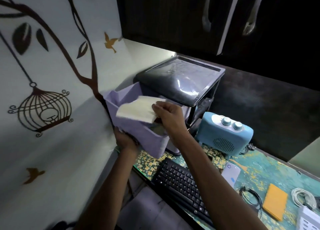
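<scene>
A lilac fabric storage box (136, 134) stands at the desk's left end, against the wall. My left hand (125, 138) grips its near left corner. My right hand (168, 114) holds a cream-paged book (136, 111) by its right end, above the box's open top. The book lies roughly flat and looks blurred. Inside the box, under my right hand, something pale shows; I cannot tell what it is.
A black tray-topped stand (180, 79) sits behind the box. To the right are a blue dial appliance (225, 136), a black keyboard (181, 183), a white device (231, 171), an orange notebook (275, 201) and cables (303, 196). The decorated wall (52, 73) closes the left.
</scene>
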Action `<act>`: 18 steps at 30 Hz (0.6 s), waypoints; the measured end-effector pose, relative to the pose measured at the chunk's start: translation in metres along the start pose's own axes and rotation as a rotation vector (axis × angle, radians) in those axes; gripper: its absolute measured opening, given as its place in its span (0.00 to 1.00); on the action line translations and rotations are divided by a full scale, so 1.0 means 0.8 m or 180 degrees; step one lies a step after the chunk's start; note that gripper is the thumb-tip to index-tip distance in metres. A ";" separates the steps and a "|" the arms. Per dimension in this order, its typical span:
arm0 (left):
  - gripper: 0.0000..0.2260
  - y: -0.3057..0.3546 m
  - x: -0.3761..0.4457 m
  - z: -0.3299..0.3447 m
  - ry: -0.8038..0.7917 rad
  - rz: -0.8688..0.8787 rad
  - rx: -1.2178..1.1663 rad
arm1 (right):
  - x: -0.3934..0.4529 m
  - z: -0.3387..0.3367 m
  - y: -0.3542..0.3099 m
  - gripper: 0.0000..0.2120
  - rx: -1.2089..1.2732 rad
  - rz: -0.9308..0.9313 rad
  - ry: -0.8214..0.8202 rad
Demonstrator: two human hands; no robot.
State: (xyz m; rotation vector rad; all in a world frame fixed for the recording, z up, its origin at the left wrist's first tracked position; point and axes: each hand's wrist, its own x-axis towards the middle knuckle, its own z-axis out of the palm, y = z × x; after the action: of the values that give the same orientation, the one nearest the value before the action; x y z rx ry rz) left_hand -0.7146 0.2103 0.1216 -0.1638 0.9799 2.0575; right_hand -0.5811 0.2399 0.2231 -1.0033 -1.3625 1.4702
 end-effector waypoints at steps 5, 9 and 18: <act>0.16 0.005 -0.010 -0.015 0.0533 0.0259 0.0350 | 0.009 0.016 -0.006 0.31 -0.0699 -0.0028 -0.0105; 0.33 -0.009 -0.031 0.005 0.1032 0.0484 0.1291 | -0.011 -0.007 -0.019 0.21 -0.0354 -0.0018 0.0083; 0.11 -0.064 -0.008 0.103 -0.0135 0.0574 0.2243 | -0.032 -0.085 -0.013 0.13 -0.0354 -0.0581 0.1255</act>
State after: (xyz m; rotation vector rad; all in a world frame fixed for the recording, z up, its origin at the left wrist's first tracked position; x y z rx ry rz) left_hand -0.6550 0.2817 0.1507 0.3465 1.6709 1.7355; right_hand -0.5078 0.2356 0.2285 -1.1369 -1.2188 1.0065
